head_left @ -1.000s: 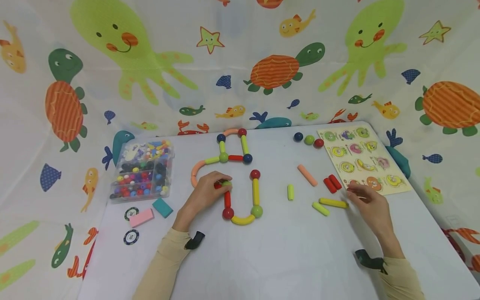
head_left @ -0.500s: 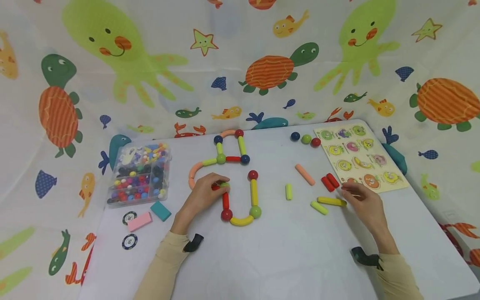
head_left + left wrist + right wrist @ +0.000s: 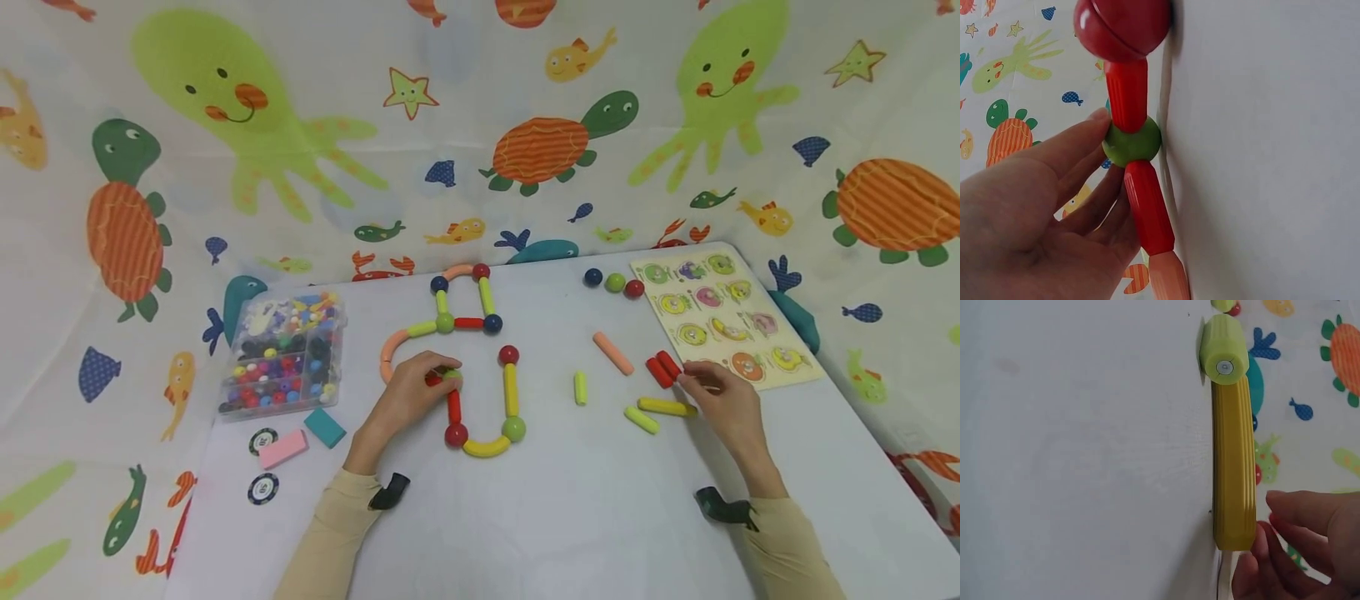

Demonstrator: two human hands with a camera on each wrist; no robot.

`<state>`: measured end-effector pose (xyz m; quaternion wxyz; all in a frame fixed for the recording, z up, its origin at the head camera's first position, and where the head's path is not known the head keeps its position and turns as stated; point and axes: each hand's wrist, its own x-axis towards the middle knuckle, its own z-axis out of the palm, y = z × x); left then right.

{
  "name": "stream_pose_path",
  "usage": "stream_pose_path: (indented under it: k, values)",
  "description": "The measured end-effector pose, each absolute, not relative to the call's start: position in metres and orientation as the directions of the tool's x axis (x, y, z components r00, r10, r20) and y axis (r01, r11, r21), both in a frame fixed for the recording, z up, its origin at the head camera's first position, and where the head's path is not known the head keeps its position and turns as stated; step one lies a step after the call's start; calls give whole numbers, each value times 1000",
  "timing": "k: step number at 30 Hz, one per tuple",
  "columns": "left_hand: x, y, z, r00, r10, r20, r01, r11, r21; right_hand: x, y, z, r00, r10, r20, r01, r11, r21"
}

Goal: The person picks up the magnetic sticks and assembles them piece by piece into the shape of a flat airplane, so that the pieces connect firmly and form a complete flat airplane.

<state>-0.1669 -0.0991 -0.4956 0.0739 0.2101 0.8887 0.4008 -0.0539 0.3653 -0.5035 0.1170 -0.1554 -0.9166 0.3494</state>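
Note:
My left hand pinches a green magnetic ball between thumb and fingers. In the left wrist view a red rod joins this ball to a red ball, and another red rod leads to a salmon curved piece. On the right, my right hand has its fingertips at the near end of two loose red rods lying side by side. Just beside that hand lie a yellow curved rod and a light green rod. The right fingers are loosely bent.
Beyond the left hand, the joined figure continues to a blue ball. A divided bead box stands left, with pink and teal blocks nearby. Three loose balls and a fruit puzzle board lie back right.
My right hand has moved a little left and forward, its fingertips reaching the loose red rods. The left hand stays at the green ball, and the head view has shifted slightly.

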Motion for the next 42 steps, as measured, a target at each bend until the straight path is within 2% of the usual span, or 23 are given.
stream_pose_path:
  k: [11, 20, 27, 31, 36, 42]
  values:
    - [-168, -100, -495, -900, 433, 51, 321, 579, 749, -67, 364, -497, -937, 349, -34, 286, 705, -649]
    - [-167, -103, -496, -894, 442, 70, 337, 561, 756, -79, 362, -492, -936, 338, -100, 326, 722, -610]
    - [-167, -102, -497, -892, 448, 63, 332, 552, 765, -84, 361, -494, -947, 309, -86, 305, 785, -540]
    - [-166, -103, -498, -892, 448, 63, 331, 553, 764, -83, 359, -492, -944, 316, -92, 313, 774, -550]
    - [-166, -103, -498, -887, 458, 62, 340, 555, 759, -84, 355, -481, -947, 323, -6, 262, 757, -599]
    - [-168, -104, -499, -889, 453, 68, 338, 548, 765, -105, 327, -465, -960, 216, 178, 47, 751, -658]
